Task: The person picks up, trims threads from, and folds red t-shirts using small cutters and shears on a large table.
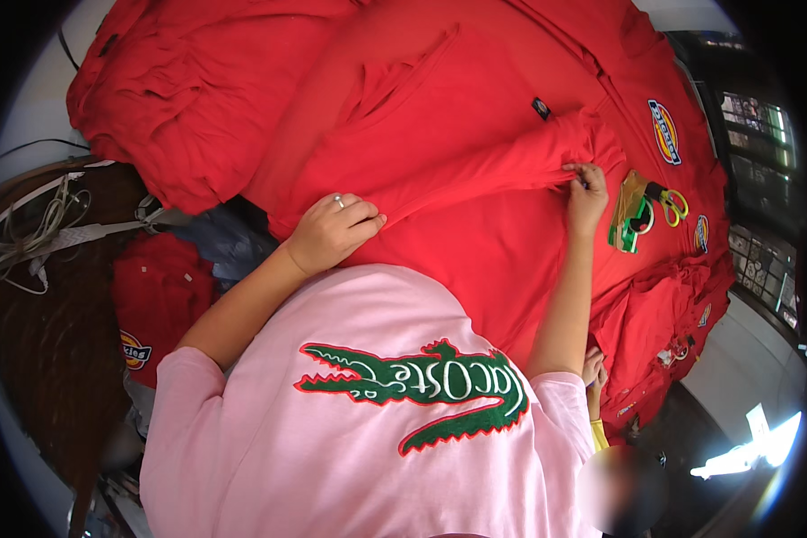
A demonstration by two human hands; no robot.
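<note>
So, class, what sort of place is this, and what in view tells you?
Probably a garment workshop: red garments lie heaped, the left hand and right hand hold a red shirt-like piece, and yellow-handled scissors lie close by.

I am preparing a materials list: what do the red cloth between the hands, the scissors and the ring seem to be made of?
Red cloth: soft-looking and matte, perhaps cotton or blended knit; it drapes in loose folds without shine.
Scissors: smooth yellow handles, probably plastic from their even, bright colour; blade material is unclear.
Ring: probably polished silver-coloured metal, from its pale gleam.
</note>
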